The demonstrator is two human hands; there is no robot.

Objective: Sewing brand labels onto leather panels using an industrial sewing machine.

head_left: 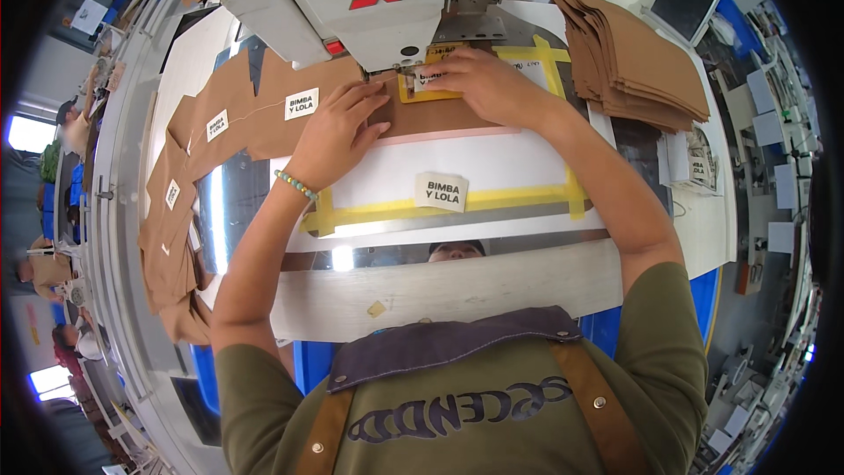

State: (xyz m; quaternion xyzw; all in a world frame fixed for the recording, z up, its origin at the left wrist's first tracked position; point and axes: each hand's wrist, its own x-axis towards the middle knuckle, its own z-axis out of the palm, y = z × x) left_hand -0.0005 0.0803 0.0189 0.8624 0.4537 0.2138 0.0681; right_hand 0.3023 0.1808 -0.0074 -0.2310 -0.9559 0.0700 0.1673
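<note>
My left hand (338, 134) lies flat with fingers spread on a brown fabric piece (440, 114) under the head of a white sewing machine (352, 0). My right hand (479, 79) presses a small white label (428, 79) onto the same brown piece, inside a yellow clamp frame right below the needle. A chain of sewn brown pieces (220, 123), each with a white label, trails off to the left. A loose white label (441, 191) lies on the white work surface between my forearms.
A stack of brown fabric pieces (629, 57) sits at the right of the machine. Yellow tape (457, 204) outlines a rectangle on the table. A pile of white labels (699, 167) lies at the right edge. Other people work at the far left.
</note>
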